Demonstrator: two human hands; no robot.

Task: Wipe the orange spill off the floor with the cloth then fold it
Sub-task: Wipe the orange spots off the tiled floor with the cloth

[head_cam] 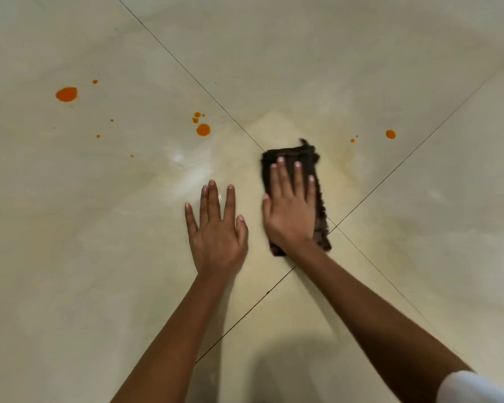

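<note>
Pale tile floor (pixel 361 68) fills the view, crossed by thin dark grout lines (pixel 186 72) that meet near centre, just right of the cloth. Faint yellowish smear (pixel 341 170) on the tiles around and right of the cloth. Two bare forearms reach in from the near edge; a bit of white sleeve (pixel 474 388) at the near right corner. Dark brown cloth (pixel 296 158), folded into a long narrow pad, lies flat on the floor just right of centre, its edges blurred. Right hand (pixel 291 210) lies flat on the cloth, palm down, fingers straight and slightly spread, pressing rather than gripping; fingertips stop short of the cloth's far end. Left hand (pixel 217 231) flat on bare floor just left of the cloth, fingers spread, holding nothing, not touching the cloth. Orange spill remains as separate drops: largest blot (pixel 66 94) far left, a medium drop cluster (pixel 203 130) left of the cloth and beyond the left hand, a small drop (pixel 390 134) far right of the cloth, and tiny specks (pixel 98 136) scattered between the left blots.
</note>
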